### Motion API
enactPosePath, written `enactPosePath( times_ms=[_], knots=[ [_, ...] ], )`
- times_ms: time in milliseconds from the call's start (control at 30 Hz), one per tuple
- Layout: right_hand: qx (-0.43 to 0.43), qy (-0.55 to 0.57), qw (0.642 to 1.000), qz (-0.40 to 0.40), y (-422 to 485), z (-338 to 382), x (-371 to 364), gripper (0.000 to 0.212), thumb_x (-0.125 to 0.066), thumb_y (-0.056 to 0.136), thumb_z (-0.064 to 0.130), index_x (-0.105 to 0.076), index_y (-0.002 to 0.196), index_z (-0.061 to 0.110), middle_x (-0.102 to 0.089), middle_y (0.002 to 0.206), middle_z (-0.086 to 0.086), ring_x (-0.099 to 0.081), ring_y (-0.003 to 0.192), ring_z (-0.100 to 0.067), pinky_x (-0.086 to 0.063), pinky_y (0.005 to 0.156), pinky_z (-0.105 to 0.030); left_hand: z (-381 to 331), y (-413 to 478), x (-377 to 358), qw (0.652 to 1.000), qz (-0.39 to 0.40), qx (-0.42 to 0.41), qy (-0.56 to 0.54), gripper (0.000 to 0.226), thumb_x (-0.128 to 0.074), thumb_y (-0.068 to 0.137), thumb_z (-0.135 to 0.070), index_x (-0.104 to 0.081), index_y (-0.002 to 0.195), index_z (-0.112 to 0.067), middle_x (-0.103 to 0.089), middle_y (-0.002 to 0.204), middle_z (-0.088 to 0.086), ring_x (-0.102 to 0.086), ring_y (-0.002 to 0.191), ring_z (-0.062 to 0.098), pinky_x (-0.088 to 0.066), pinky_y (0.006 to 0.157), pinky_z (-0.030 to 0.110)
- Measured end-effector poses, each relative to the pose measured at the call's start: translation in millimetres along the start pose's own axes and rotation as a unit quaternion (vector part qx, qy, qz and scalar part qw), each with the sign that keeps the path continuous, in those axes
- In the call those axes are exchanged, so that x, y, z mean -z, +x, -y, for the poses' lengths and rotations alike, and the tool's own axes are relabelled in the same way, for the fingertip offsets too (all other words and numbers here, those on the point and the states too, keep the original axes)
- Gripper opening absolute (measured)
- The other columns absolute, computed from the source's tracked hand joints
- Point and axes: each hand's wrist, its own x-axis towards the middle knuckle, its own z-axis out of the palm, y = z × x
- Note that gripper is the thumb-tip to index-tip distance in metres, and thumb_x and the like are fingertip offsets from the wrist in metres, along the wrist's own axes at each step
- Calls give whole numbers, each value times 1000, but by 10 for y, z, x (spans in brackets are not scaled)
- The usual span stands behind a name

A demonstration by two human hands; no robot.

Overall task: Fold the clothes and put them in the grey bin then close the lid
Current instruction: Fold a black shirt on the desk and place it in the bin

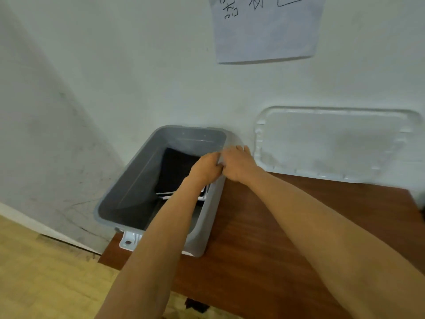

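Brown desk (276, 226) against white wall. Grey bin (138, 180) sitting at its left edge, dark folded clothes (177, 166) inside. Left hand (205, 168) and right hand (239, 164) both gripping bin's right rim. Lid (333, 143) leaning on wall to the right, so prob next: fetching lid, closing bin.

The grey bin (138, 180) at the far left corner of the desk (264, 226) is made of smooth, matt plastic, with dark matt cloth (177, 166) inside. The lid (333, 143) at the far edge is formed of pale, cloudy plastic. The desk is finished in reddish, faintly glossy wood grain.
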Motion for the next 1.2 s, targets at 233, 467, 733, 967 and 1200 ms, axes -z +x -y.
enactPosePath(
  times_ms=[233,467,733,967,1200],
  knots=[
    [-89,-30,995,-21,-338,-758,-135,53,-53,94,30,-45,144,15,-45,144,-13,-40,135,-36,-19,121,-51,-300,251,-685,999,18,-26,15,51,-51,102,-28,-48,149,-9,-55,147,16,-52,134,36,-44,109,50],
    [-117,-19,993,-17,-437,-1122,-1084,48,-55,95,32,-49,139,12,-48,139,-15,-43,132,-37,-22,121,-53,-23,303,-1659,999,22,-31,22,51,-54,103,-29,-46,150,-14,-52,149,13,-50,136,32,-44,112,49],
    [-109,-4,994,-22,-460,-1181,-2257,58,-62,94,39,-46,145,15,-42,152,-17,-35,143,-39,-22,122,-54,527,72,-2606,998,24,-18,54,46,-54,103,-26,-48,147,-15,-54,145,14,-55,129,33,-48,105,46],
    [-92,-11,995,-38,-876,-845,-2989,61,-61,93,40,-45,146,14,-42,150,-16,-36,141,-39,-23,121,-54,1034,-686,-3105,998,4,-12,68,45,-55,102,-31,-51,144,-16,-54,144,13,-51,134,33,-45,109,46],
    [-42,4,997,-69,-1878,35,-3281,47,-57,95,31,-50,138,13,-48,141,-16,-42,134,-41,-26,119,-53,1394,-2173,-3088,998,-36,-21,55,34,-57,101,-30,-59,133,-18,-63,132,12,-58,121,32,-49,102,45]
  ],
)
